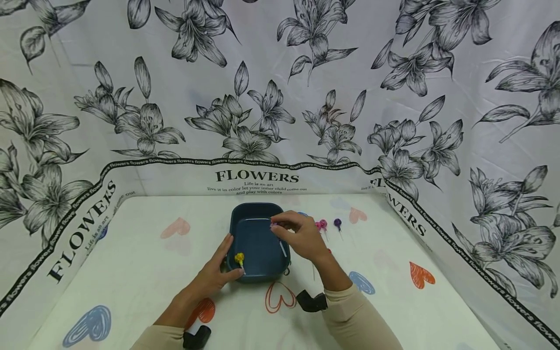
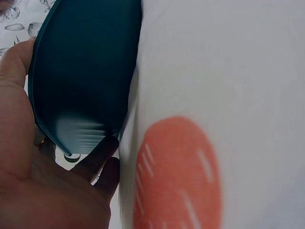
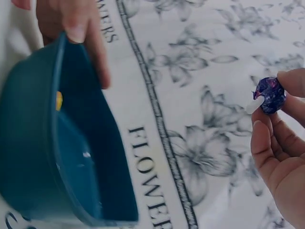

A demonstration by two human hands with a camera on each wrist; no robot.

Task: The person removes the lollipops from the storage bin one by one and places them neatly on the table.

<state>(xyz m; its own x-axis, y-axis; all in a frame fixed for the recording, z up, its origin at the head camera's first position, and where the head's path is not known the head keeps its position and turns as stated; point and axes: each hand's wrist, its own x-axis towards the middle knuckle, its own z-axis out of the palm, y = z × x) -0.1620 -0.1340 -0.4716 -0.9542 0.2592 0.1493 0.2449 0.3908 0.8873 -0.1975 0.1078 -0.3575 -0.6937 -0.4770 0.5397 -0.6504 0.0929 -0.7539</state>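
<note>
A dark blue tub (image 1: pixel 258 243) stands on the table. My left hand (image 1: pixel 213 274) grips its near left side, thumb at the rim and fingers along the outer wall; in the left wrist view the hand (image 2: pixel 62 176) curls round the tub (image 2: pixel 86 62). Above the tub's right rim, my right hand (image 1: pixel 302 236) pinches a purple-wrapped lollipop (image 3: pixel 271 95) by its head, its white stick (image 1: pixel 283 249) pointing down. Inside the tub, a yellow lollipop (image 1: pixel 239 257) leans in the near left corner.
Right of the tub lie pink lollipops (image 1: pixel 323 224) and a dark purple lollipop (image 1: pixel 337 222); my right hand and wrist partly hide others. A heart-print cloth (image 1: pixel 144 272) covers the table. A flower-print curtain (image 1: pixel 262 121) hangs behind and at both sides.
</note>
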